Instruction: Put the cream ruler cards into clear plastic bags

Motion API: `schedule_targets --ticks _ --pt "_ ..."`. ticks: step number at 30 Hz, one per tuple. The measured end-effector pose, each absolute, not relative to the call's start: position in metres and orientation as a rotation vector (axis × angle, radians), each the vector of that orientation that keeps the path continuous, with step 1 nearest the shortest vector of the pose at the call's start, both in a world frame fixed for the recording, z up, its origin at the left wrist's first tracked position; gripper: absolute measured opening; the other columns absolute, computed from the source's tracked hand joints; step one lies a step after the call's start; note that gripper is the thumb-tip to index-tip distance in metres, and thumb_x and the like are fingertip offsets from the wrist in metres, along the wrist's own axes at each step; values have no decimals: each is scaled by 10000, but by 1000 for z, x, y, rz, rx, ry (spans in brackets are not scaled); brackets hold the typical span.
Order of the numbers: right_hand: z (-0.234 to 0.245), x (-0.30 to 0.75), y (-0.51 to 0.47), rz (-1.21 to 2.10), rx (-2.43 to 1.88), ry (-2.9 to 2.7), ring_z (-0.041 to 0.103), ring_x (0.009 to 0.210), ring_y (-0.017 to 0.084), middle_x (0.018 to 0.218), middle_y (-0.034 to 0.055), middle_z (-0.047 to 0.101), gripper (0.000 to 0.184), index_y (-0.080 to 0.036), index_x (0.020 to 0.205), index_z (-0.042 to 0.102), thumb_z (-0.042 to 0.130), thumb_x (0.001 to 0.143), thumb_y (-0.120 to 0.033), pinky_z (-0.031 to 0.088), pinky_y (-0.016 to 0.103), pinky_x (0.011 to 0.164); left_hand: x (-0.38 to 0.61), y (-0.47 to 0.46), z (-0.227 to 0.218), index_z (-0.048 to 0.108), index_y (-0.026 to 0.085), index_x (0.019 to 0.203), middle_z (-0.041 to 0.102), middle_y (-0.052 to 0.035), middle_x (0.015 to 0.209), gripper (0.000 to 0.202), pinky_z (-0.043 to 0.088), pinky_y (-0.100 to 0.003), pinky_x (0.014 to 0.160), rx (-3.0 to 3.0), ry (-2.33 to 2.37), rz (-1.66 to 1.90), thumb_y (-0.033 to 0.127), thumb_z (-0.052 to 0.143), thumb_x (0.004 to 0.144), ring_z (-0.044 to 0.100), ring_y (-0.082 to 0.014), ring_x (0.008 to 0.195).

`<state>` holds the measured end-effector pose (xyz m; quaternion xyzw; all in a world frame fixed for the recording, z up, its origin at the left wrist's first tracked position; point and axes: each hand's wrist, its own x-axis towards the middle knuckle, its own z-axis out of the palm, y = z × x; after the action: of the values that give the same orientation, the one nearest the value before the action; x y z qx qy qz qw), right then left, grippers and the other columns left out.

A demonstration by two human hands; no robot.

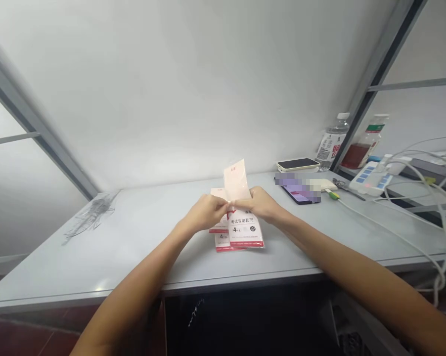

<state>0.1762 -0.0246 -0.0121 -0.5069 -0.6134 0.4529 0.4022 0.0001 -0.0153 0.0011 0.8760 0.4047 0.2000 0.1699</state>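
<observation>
A white and red ruler-set packet [246,232] in clear film is held up at the middle of the desk, its pale upper flap raised. My left hand [207,212] pinches it at the left edge near the fold, fingers closed. From the other side, my right hand [262,203] grips the same packet, its thumb meeting my left fingertips across the front. Behind and below it, more packets of the same kind [222,241] lie overlapped on the desk, partly covered by my left hand and the held packet.
The grey desk [141,232] meets a white wall. To the right are a lit phone [299,192], another phone [298,164], a white power bank [321,185] with a cable, a water bottle [332,143], a bottle of dark red liquid [364,146] and a power strip [371,177] with loose cables.
</observation>
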Motion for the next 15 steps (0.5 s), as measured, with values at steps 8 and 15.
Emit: schedule_targets --ticks 8,15 --pt "-17 176 -23 1124 -1331 -1597 472 479 115 524 10 536 162 -128 559 578 616 599 -280 331 215 412 1 -10 -7 543 164 560 394 20 484 376 206 -235 443 2458 1173 508 383 388 824 274 -82 467" --pt "-17 175 -25 1133 -1329 -1596 440 465 98 503 -13 490 115 -129 543 552 593 583 -229 300 205 397 6 -10 -12 505 160 528 433 20 483 303 221 -228 442 2422 1251 586 334 431 765 311 -81 471"
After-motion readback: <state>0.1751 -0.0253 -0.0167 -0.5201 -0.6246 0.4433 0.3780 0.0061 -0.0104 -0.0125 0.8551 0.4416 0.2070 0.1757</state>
